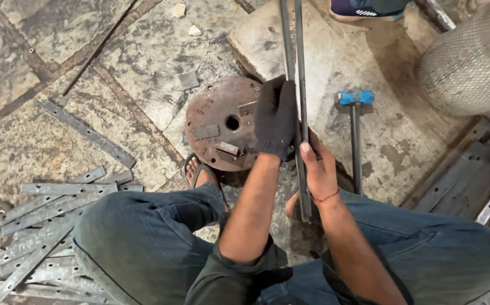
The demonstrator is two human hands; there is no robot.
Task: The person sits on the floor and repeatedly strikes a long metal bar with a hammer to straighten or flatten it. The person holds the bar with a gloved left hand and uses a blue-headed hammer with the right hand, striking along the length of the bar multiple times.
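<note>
My left hand, in a black glove, grips two long thin metal bars that run from the top edge down between my knees. It rests over the right side of a rusty round steel disc with a centre hole and small plates welded on. My bare right hand, with a red thread at the wrist, holds the same bars lower down, thumb along them. My sandalled foot sits just below the disc.
A blue-headed hammer lies on the stone slab right of the bars. Several flat galvanised strips are piled at lower left. Another person's shoe shows at the top, a woven sack at top right, more metal strips at right.
</note>
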